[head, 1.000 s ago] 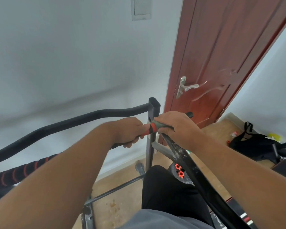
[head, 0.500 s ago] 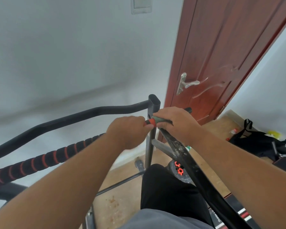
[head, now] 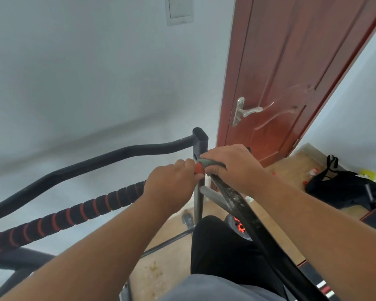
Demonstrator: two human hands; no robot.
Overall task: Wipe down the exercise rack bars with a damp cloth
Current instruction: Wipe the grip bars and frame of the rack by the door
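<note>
A black exercise rack fills the lower left, with an upright post (head: 199, 140), a curved top bar (head: 117, 154) and a foam-padded bar (head: 96, 207) ringed in red. My left hand (head: 172, 183) grips the padded bar near its right end, by the post. My right hand (head: 232, 166) holds a grey-green damp cloth (head: 211, 162) wrapped over the bar beside the post. A dusty black diagonal bar (head: 254, 227) runs down to the lower right from under my right hand.
A red-brown door (head: 291, 79) with a metal lever handle (head: 245, 111) stands just behind the post. The white wall (head: 96, 83) is close on the left. A black bag (head: 343, 187) lies on the tan floor at right. My dark-trousered leg (head: 226, 246) is below.
My left hand has slid right along the padded bar toward the post, uncovering more red-ringed foam. My right hand stays on the cloth by the post.
</note>
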